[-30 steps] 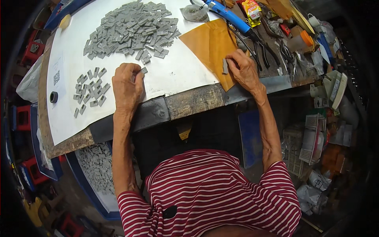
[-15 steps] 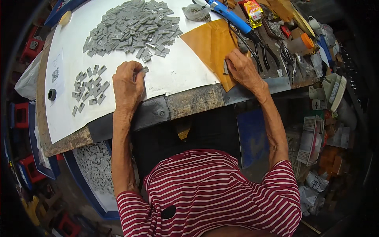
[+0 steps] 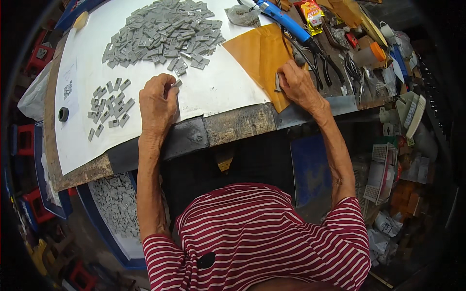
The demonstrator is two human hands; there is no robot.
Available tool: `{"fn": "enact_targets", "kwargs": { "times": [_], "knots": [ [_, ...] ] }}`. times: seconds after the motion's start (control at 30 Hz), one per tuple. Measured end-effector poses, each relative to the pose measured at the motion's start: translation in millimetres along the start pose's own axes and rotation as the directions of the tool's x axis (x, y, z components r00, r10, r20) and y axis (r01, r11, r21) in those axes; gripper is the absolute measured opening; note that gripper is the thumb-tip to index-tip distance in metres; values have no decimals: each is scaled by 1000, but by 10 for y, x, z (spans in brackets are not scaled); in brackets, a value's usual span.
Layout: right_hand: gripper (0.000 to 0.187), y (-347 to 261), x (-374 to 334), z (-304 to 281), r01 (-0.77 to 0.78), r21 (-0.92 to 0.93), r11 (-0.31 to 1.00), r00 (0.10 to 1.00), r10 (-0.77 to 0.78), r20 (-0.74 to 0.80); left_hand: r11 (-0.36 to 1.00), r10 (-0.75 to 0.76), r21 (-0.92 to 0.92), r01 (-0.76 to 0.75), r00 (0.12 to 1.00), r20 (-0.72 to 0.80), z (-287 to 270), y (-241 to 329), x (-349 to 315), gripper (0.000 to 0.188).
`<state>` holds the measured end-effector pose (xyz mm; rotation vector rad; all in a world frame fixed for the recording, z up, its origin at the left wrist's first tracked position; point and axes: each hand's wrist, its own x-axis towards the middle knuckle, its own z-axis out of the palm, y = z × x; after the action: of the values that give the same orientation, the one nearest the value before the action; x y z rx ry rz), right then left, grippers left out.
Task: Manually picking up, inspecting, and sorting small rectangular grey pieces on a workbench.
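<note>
My left hand is closed over the white sheet near the table's front edge. Between its thumb and fingers is a small grey rectangular piece, partly hidden. On the right, my right hand pinches another grey piece, held on edge above a brown paper sheet. Beyond my hands lies a large heap of similar grey pieces. A smaller loose group of them is spread out left of my left hand.
A black ring lies at the sheet's left side. Back right are a blue power tool, pliers, a yellow packet and a clear bag of small parts. Below the table, a blue bin holds many grey pieces.
My left fingers have shifted slightly, and the piece in them is tilted a little more. My right hand stays nearly still with its piece.
</note>
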<state>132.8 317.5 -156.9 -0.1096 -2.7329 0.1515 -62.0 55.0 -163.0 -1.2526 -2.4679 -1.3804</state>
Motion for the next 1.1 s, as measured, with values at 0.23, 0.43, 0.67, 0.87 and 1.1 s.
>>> {"fn": "enact_targets", "kwargs": {
  "times": [0.23,0.43,0.67,0.87,1.1],
  "knots": [
    [11,-5,-1,-16,-18,25,1000,999,19,-37,999,3,-49,-5,999,-36,17,-30,0,9],
    [7,-47,-16,-51,-140,170,975,987,152,-60,979,-106,-173,105,994,3,-23,70,12,9],
    [15,-174,9,-131,-568,681,463,763,606,224,846,-200,-482,228,974,111,-24,181,-23,15],
    [12,-587,184,-239,-515,855,-58,701,545,459,717,-250,-587,375,925,286,58,326,-105,14],
    [12,-908,331,-78,-505,795,-337,731,323,601,730,-249,-561,389,917,312,83,331,-139,15]
  ]
}}
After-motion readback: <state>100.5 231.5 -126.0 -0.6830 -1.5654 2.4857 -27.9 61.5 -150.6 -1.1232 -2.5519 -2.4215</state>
